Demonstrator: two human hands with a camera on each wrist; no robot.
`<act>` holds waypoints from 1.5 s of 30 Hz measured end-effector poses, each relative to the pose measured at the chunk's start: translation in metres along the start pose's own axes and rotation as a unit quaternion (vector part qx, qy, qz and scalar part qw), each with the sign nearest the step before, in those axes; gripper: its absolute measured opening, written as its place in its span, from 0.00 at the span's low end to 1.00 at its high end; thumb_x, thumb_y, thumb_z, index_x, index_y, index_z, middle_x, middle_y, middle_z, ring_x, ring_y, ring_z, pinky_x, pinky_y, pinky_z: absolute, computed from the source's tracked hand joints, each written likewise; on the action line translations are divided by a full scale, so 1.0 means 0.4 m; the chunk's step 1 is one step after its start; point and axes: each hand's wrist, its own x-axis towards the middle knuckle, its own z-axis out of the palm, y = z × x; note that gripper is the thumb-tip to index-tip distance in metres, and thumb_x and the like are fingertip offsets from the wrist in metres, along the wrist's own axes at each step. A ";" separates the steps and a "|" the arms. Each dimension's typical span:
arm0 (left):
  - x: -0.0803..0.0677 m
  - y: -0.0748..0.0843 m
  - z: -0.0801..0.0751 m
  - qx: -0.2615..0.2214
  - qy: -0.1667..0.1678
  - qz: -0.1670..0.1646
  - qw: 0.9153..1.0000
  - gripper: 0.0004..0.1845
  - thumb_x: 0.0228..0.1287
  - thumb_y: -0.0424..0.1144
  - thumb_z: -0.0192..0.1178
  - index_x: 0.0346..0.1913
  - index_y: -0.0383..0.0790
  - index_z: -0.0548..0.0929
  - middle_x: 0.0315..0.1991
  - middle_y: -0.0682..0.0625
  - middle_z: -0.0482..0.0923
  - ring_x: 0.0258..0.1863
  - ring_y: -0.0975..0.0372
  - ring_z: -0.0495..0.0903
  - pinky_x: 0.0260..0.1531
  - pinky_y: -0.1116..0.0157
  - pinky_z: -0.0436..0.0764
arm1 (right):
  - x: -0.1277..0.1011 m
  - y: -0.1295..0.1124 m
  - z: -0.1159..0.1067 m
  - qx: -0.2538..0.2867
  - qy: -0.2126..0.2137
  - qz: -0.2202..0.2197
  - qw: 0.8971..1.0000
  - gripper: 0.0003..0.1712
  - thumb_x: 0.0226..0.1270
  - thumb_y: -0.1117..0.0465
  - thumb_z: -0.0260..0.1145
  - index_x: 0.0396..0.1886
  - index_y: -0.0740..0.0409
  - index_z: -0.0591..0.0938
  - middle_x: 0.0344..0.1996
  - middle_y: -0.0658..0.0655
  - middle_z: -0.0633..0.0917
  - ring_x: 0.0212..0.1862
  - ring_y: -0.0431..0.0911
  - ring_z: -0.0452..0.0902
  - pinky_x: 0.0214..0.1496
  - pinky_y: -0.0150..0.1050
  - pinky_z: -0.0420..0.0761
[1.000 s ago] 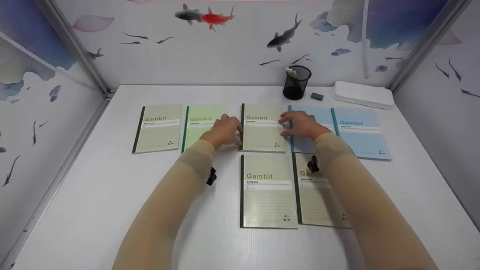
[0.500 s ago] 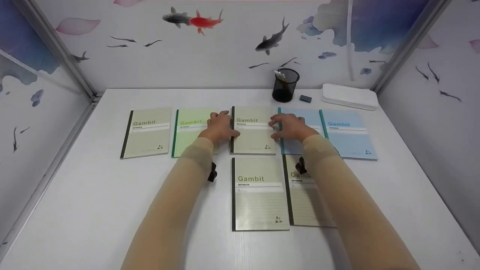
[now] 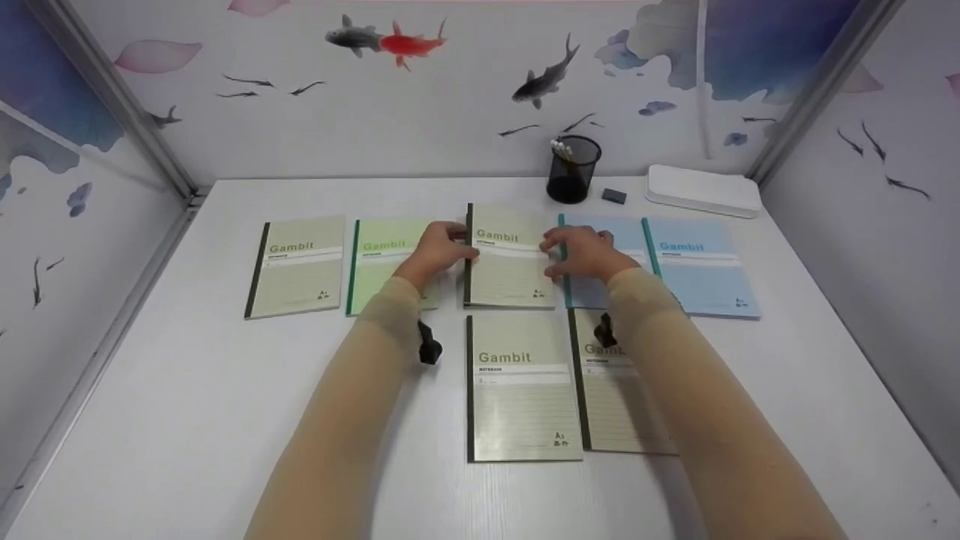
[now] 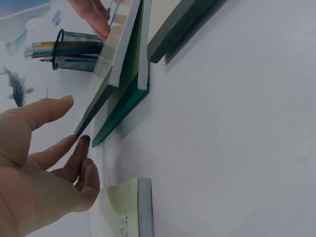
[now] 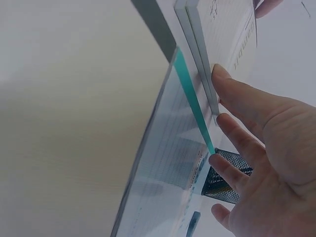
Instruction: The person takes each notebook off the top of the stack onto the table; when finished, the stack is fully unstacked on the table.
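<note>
A khaki "Gambit" notebook [image 3: 510, 277] with a dark spine lies in the middle of the back row. My left hand [image 3: 439, 251] holds its spine side, thumb over the cover and fingertips at the edge. That side is raised, and a green-spined notebook [image 4: 120, 116] shows underneath in the left wrist view. My right hand [image 3: 589, 251] touches the opposite edge of the pair with its thumb and a fingertip, its fingers spread. Partly beneath the right hand in the head view is a blue notebook [image 3: 592, 291].
To the left lie a light green notebook [image 3: 375, 277] and a khaki notebook [image 3: 296, 277]. Another blue notebook [image 3: 705, 281] is at right. Two khaki notebooks [image 3: 525, 412] lie in front. Behind stand a mesh pen cup [image 3: 571, 169], a small dark block [image 3: 614, 196] and a white case [image 3: 701, 191].
The khaki notebook's far spine side has risen off the one below. My left hand has shifted its fingers round the spine; the right hand has stayed almost in place.
</note>
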 end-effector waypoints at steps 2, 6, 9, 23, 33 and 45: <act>-0.001 -0.002 0.000 -0.029 -0.002 0.003 1.000 0.34 0.65 0.34 0.69 0.73 0.34 0.71 0.70 0.42 0.75 0.71 0.52 0.72 0.71 0.54 0.72 | 0.002 0.001 -0.001 -0.001 -0.001 0.000 1.000 0.29 0.63 0.56 0.78 0.64 0.50 0.83 0.76 0.52 0.71 0.80 0.57 0.58 0.80 0.69 0.36; -0.010 0.000 0.012 -0.088 0.018 0.007 0.996 0.35 0.64 0.31 0.68 0.74 0.35 0.70 0.69 0.43 0.74 0.65 0.53 0.76 0.63 0.55 0.78 | 0.003 0.005 -0.001 -0.010 0.003 -0.007 1.000 0.30 0.63 0.56 0.78 0.65 0.51 0.82 0.77 0.53 0.71 0.80 0.57 0.58 0.79 0.71 0.38; -0.011 0.007 0.026 -0.120 0.031 0.014 0.992 0.36 0.64 0.29 0.67 0.75 0.35 0.69 0.70 0.43 0.73 0.62 0.54 0.78 0.58 0.57 0.80 | -0.001 0.010 -0.003 -0.011 0.008 -0.005 1.000 0.31 0.63 0.55 0.78 0.66 0.50 0.82 0.77 0.53 0.71 0.80 0.57 0.58 0.78 0.72 0.38; -0.017 -0.006 0.016 -0.254 -0.031 -0.061 0.965 0.39 0.65 0.21 0.58 0.78 0.41 0.62 0.69 0.40 0.74 0.59 0.50 0.83 0.57 0.53 0.83 | -0.012 0.014 0.005 0.006 0.009 0.003 1.000 0.29 0.64 0.53 0.77 0.66 0.42 0.82 0.73 0.53 0.75 0.79 0.57 0.59 0.77 0.72 0.27; -0.015 -0.011 0.017 -0.257 -0.024 -0.064 0.964 0.36 0.69 0.26 0.54 0.78 0.47 0.60 0.56 0.40 0.81 0.40 0.56 0.82 0.37 0.60 0.81 | -0.005 0.038 0.009 -0.018 0.015 -0.023 0.999 0.34 0.67 0.47 0.74 0.71 0.42 0.77 0.74 0.56 0.74 0.80 0.59 0.55 0.77 0.72 0.25; -0.062 -0.025 -0.055 -0.241 -0.012 -0.072 0.968 0.34 0.69 0.29 0.55 0.76 0.52 0.65 0.52 0.43 0.79 0.41 0.56 0.78 0.37 0.61 0.80 | -0.015 0.017 0.016 -0.055 0.005 -0.047 0.997 0.29 0.68 0.51 0.74 0.68 0.44 0.82 0.77 0.54 0.70 0.81 0.60 0.51 0.75 0.74 0.27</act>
